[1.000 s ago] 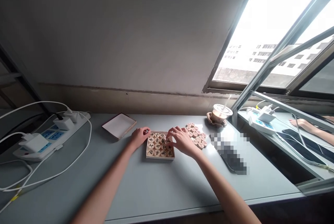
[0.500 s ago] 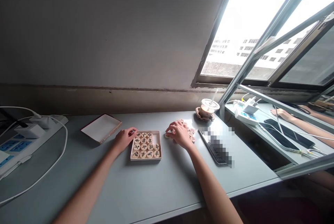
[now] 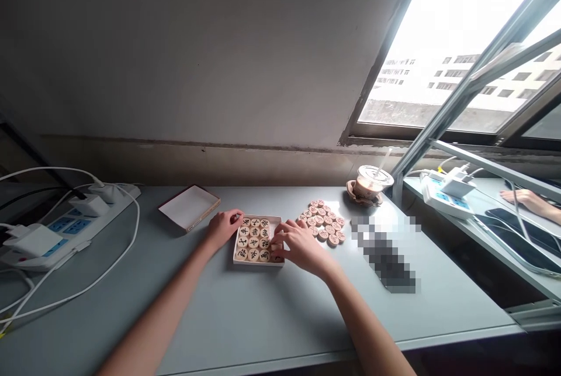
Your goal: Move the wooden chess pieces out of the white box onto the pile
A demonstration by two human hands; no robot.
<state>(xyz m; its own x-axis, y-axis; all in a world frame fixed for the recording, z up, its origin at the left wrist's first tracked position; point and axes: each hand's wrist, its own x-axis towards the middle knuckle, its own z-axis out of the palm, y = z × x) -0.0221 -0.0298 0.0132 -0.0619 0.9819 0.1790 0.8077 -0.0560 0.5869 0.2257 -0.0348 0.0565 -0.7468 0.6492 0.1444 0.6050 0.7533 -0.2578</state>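
Note:
My left hand (image 3: 225,228) is closed at the upper left corner of a shallow white box (image 3: 258,264), its fingers curled on the rim. Round wooden Chinese chess pieces (image 3: 253,242) with dark characters lie in rows inside the box. Over the box's right side bends my right hand (image 3: 298,243), fingertips pinched down at the right column around a chess piece, mostly covered by the fingers. Just beyond this hand, a loose cluster of chess pieces with reddish characters (image 3: 323,219) lies on the table.
The box lid (image 3: 189,206) lies upturned at left. A power strip (image 3: 74,227) with chargers and cables fills the far left. A drink cup (image 3: 370,182) with a straw stands at the back right, near a blurred dark device (image 3: 388,259). Beyond a metal frame, another person's hand (image 3: 526,197) rests.
My right hand has moved left from the loose pieces to the box's right side, uncovering the cluster. My left hand stays at the box corner. The whole view has shifted.

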